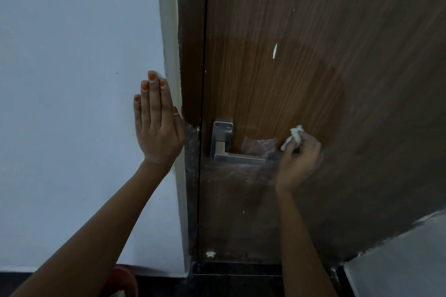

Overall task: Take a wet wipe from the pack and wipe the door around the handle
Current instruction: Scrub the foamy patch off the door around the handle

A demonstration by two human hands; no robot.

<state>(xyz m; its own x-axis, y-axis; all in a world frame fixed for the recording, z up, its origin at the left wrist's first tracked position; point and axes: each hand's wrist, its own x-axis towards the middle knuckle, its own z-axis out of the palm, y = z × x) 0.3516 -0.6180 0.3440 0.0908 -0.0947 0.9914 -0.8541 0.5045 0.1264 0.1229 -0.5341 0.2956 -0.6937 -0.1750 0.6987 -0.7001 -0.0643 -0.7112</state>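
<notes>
Just beyond the free end of the metal handle [237, 157], on the brown wooden door [313, 55], the right hand [299, 164] pinches a crumpled white wet wipe [294, 138] in its curled fingers, up at the wood; blur hides the exact contact. The surface around and below the handle looks smeared. Past the door's left edge and the frame [191, 55], the left hand [158, 125] lies flat on the pale wall [72, 79], fingers straight and together.

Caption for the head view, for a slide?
Right hand holds a crumpled wipe against the door beside the handle; left hand flat on wall.
</notes>
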